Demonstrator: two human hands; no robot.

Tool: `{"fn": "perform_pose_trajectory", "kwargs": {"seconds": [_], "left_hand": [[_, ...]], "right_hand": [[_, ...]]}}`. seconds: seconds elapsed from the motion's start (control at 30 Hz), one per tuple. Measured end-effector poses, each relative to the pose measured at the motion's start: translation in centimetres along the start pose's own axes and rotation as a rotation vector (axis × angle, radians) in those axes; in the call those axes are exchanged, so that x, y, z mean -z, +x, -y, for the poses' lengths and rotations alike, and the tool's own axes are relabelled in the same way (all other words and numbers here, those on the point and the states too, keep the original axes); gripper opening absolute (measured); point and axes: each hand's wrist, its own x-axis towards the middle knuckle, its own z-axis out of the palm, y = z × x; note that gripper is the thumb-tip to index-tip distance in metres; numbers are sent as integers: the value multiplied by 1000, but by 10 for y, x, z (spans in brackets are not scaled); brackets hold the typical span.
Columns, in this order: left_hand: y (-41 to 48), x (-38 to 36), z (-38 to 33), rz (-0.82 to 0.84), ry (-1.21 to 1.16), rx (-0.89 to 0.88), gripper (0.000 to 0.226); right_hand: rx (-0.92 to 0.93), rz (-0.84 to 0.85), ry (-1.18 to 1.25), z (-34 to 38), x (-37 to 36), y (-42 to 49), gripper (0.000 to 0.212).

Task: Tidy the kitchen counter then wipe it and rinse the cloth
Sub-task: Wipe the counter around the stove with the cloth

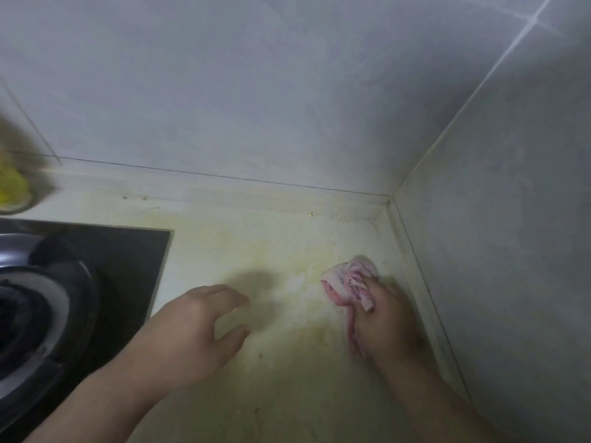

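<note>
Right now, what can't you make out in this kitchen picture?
All in the head view.
The yellow thing: motion-blurred and cut by the left edge, unidentifiable.
The stove burner: mostly cut off by the left edge.
The pink cloth: partly hidden under the right hand gripping it.

Dim, grainy light; the left hand (188, 327) casts a soft shadow on the surface (224, 251); the far-left edge is blurred.

Counter (287, 244), as we list it: hob (128, 266) set in at its left; a blurred object (12, 187) behind the hob, by the back wall (256, 91). At right, near the side wall (511, 219), our right hand (383, 318) holds the cloth (345, 279) on the counter. Our left hand (195, 327) is between hob and cloth.
</note>
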Motion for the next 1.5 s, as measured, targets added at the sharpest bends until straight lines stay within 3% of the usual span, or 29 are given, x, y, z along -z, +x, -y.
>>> {"fn": "perform_pose_trajectory", "kwargs": {"seconds": [0.3,0.43,0.57,0.77,0.97,1.17,1.37,1.5], "left_hand": [[45,5,4,-53,42,-14,56],[50,1,16,-29,35,24,56],[48,1,26,-42,24,64,41],[42,17,61,-124,119,125,54],[60,39,100,-165,203,255,44],[68,46,97,-111,248,351,29],[79,70,109,96,330,311,53],[79,77,118,141,367,243,52]], "right_hand": [[15,-23,-9,9,-9,54,36],[26,-35,-40,7,-18,83,36],[64,-34,-101,12,-23,111,40],[89,11,-153,11,-27,130,42],[57,12,-108,14,-25,127,39],[-19,136,7,8,-25,127,42],[-6,127,-25,6,-22,127,44],[-3,130,-14,8,-24,127,32]]}}
